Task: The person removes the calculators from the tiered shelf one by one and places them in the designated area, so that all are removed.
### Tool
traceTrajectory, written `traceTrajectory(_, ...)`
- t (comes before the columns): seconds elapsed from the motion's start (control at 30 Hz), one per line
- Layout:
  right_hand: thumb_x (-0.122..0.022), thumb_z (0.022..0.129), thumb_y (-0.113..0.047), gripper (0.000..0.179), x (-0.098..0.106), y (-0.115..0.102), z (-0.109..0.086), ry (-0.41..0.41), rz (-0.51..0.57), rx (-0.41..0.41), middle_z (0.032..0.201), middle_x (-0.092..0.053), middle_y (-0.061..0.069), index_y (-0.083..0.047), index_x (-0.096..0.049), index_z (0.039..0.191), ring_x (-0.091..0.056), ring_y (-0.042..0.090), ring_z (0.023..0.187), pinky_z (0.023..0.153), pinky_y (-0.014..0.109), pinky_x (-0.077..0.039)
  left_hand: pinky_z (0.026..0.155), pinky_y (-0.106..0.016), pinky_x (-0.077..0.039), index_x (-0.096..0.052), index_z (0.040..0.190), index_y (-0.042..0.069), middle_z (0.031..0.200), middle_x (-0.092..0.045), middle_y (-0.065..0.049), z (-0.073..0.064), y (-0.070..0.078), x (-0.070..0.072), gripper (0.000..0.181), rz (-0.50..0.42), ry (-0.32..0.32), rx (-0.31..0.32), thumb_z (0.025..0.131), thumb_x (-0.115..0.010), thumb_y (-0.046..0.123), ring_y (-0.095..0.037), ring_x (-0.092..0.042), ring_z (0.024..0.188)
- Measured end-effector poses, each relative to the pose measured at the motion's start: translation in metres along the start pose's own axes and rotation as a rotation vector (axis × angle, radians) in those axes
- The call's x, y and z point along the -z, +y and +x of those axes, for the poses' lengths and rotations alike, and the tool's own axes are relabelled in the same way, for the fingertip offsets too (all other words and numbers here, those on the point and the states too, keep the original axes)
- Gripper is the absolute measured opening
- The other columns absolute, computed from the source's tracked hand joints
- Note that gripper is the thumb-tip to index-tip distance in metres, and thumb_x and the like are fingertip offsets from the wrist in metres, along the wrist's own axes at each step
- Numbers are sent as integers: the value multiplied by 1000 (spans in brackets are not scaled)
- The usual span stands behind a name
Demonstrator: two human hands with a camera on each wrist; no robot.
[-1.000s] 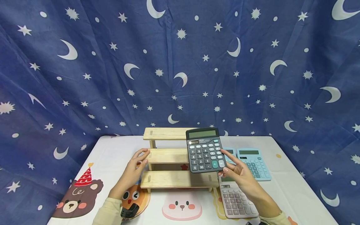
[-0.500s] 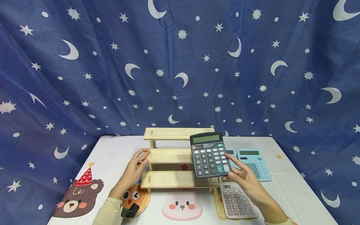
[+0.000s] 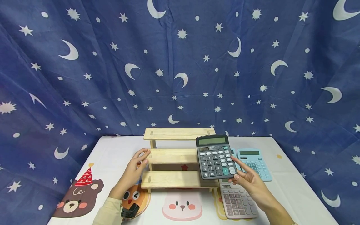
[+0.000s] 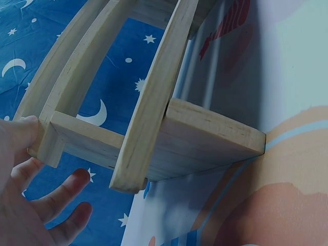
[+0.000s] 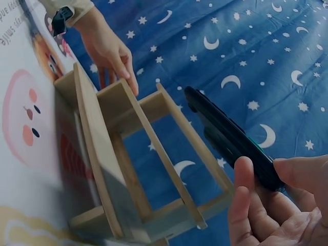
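My right hand (image 3: 253, 187) grips a black desk calculator (image 3: 216, 159) by its lower right edge. Its keys and display face the head camera, and it hovers in front of the right part of a three-step wooden stand (image 3: 171, 156). From the side, in the right wrist view, the calculator (image 5: 233, 136) shows its thin edge between thumb and fingers. My left hand (image 3: 132, 170) pinches the left end of the stand's middle step; in the left wrist view the thumb and index finger meet that board (image 4: 50, 143), while the other fingers extend free.
Right of the stand lie a light blue calculator (image 3: 254, 165), another blue one (image 3: 234, 153) mostly hidden, and a pinkish calculator (image 3: 239, 203) partly under my right hand. A white cartoon-print cloth (image 3: 112, 150) covers the table. Behind hangs a blue star-and-moon curtain (image 3: 180, 62).
My right hand has carried the black calculator to the right and slightly down, uncovering more of the stand's top step. My left hand stays at the middle step.
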State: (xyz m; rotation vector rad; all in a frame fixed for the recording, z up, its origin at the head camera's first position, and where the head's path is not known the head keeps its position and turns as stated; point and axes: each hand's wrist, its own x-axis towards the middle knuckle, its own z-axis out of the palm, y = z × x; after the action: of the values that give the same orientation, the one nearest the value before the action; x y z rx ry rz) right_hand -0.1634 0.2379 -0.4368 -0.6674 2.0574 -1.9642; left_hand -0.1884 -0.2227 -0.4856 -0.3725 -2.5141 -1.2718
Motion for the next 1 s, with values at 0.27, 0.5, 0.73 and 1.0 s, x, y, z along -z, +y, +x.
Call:
traceTrajectory(0.27, -45, 106, -2, 66, 6, 4, -9, 24, 4, -19, 127, -71, -7, -7, -13, 163, -72, 10, 96, 85, 26, -56, 99, -54, -51, -51, 144, -4, 155, -44, -18, -1, 1, 0, 42, -2, -1, 13, 106, -51, 14, -44, -49, 138)
traceTrajectory(0.5, -43, 106, -2, 65, 13, 7, -18, 39, 26, -27, 130, -69, -9, -9, -13, 163, -72, 10, 99, 88, 26, -57, 100, -50, -52, -52, 144, -4, 154, -45, -17, 0, 2, 0, 42, 4, 2, 8, 106, -51, 14, -43, -50, 137)
traceTrajectory(0.73, -42, 107, -2, 66, 24, 10, -26, 42, 39, -48, 129, -70, -10, -11, -10, 164, -71, 6, 100, 87, 25, -57, 100, -55, -51, -51, 144, -4, 155, -44, -18, -1, 1, 0, 42, -9, -4, 11, 106, -51, 14, -44, -49, 138)
traceTrajectory(1.0, -41, 107, -3, 65, 34, 12, -35, 56, 52, -70, 134, -65, -16, -16, -12, 164, -71, 6, 104, 90, 25, -57, 100, -55, -51, -51, 145, -3, 154, -44, -18, -1, 1, 0, 42, -6, -2, 7, 106, -51, 15, -44, -49, 138)
